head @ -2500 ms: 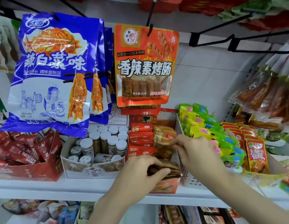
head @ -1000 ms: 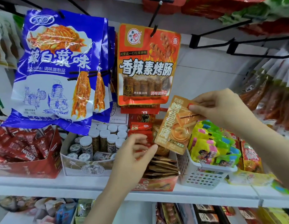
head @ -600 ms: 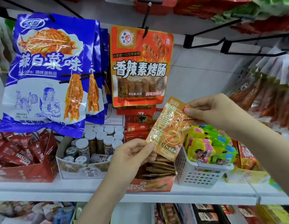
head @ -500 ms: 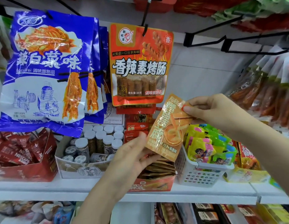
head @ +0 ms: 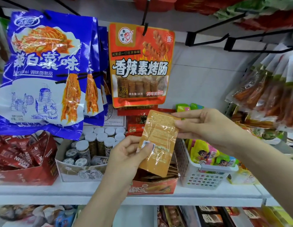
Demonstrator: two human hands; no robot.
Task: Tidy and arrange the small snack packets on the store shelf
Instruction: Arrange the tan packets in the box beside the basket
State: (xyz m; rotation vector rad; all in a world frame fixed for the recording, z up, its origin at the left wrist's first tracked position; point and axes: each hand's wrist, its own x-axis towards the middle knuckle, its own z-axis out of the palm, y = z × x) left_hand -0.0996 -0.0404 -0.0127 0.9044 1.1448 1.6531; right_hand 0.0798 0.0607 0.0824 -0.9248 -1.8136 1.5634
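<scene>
Pinching orange snack packet (head: 159,141): left hand (head: 126,159) at lower edge, right hand (head: 206,126) at top corner. Looks light, floppy, slick film; best gripped by sealed edges.

Red sachets (head: 19,158) read NESCAFE; orange bag (head: 139,66) 38克.

A single wide-angle view from the person's head faces forward at the white store shelf (head: 208,192), close enough that both forearms reach in from 6 o'clock. The shelf edge runs level across the lower part of the frame, with a lower tier showing beneath it. The glossy blue hanging snack bag (head: 44,71) fills 10 o'clock and the orange-red hanging pouch (head: 141,66) sits near 12, both large in frame. Black metal hooks (head: 208,30) slant at 1 o'clock, and straight lines bow toward the edges. No second view shares the scene.
</scene>
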